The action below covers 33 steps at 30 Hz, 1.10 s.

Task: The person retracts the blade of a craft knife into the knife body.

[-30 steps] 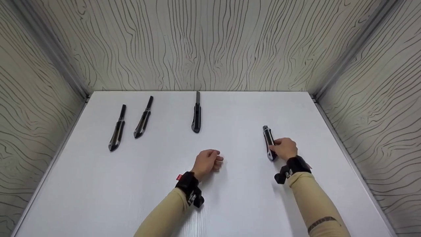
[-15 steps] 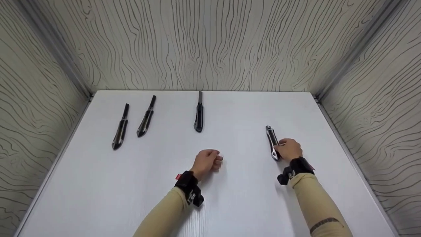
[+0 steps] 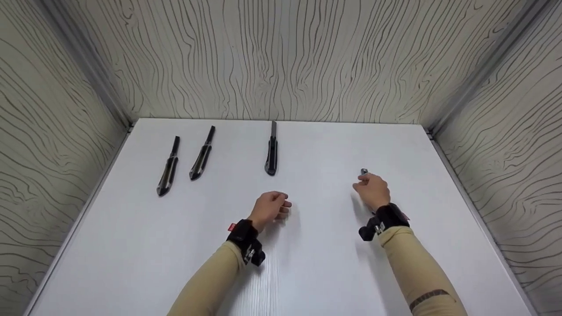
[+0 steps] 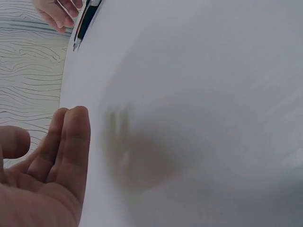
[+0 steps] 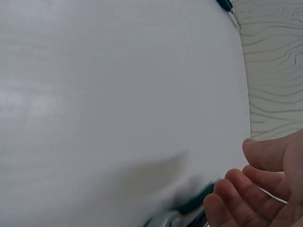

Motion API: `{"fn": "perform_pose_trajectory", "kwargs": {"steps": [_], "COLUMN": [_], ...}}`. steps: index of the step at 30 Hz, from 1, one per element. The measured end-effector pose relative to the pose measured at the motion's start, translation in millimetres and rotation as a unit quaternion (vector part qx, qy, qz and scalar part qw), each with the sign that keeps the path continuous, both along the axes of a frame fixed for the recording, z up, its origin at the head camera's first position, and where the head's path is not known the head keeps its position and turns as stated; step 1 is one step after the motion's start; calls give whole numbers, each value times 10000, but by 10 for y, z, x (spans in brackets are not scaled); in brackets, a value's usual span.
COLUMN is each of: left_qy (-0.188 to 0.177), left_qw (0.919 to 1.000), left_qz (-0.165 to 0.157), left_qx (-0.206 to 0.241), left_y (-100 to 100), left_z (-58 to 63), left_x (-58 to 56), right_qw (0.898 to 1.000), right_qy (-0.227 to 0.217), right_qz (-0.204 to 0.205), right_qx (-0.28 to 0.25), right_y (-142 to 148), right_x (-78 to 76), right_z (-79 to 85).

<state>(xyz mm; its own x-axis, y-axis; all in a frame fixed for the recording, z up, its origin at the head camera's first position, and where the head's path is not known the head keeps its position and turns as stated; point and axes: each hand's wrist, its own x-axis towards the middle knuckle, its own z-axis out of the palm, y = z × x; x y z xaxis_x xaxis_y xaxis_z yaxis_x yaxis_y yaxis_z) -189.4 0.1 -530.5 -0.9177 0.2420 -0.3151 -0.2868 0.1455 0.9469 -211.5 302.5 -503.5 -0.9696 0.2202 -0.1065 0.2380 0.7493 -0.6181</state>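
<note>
My right hand (image 3: 372, 192) is over a utility knife (image 3: 364, 171) on the right of the white table, hiding all but its tip in the head view. In the right wrist view its loosely bent fingers stand apart from the thumb with nothing between them, and the dark knife body (image 5: 196, 203) shows behind them. The left wrist view also catches this knife (image 4: 86, 21) beside the right hand. My left hand (image 3: 268, 208) hovers near the middle of the table, holding nothing. Its fingers (image 4: 75, 137) are relaxed, the thumb apart from them.
Farther back lie three more utility knives: one (image 3: 168, 175) at the far left, another (image 3: 202, 160) beside it, and a third (image 3: 272, 156) at the middle, its tip by the table's back edge. Wood-patterned panels (image 3: 281, 61) wall the table at the back and both sides.
My right hand has let go of the right-hand utility knife and moved forward and left over it. The left hand has shifted slightly, its fingers a bit looser. The head view has turned slightly.
</note>
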Motion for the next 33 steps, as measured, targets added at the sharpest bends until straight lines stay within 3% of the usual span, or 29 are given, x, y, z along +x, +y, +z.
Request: {"fn": "perform_pose_trajectory", "kwargs": {"steps": [4,10,18,21,24,27,33], "left_qy": [-6,44,189,355,498,698,1247], "left_qw": [9997,9989,9929,9868,9776,9629,9221], "left_qz": [127,233,430,426,409,426,723], "left_qx": [-205,-410,-1088,-1519,-2005,-2571,-3591], "left_y": [-98,-232,-377,-362,-343,-319,-264], "left_z": [56,128,174,174,192,203,131], "left_x": [-63,-179,-273,-381,-511,-647,-908], "right_qw": [9988,9942,9898,9896,9891,9886,9885], "right_qy": [69,-222,-353,-430,-516,-563,-455], "right_qz": [490,991,1318,1296,1275,1285,1327], "right_qx": [-55,-354,-408,-462,-530,-554,-556], "right_y": [-291,-750,-1185,-1230,-1258,-1279,-1337], "right_x": [-102,-235,-398,-423,-427,-430,-463], "right_z": [-16,-56,-78,-70,-73,-90,-98]}}
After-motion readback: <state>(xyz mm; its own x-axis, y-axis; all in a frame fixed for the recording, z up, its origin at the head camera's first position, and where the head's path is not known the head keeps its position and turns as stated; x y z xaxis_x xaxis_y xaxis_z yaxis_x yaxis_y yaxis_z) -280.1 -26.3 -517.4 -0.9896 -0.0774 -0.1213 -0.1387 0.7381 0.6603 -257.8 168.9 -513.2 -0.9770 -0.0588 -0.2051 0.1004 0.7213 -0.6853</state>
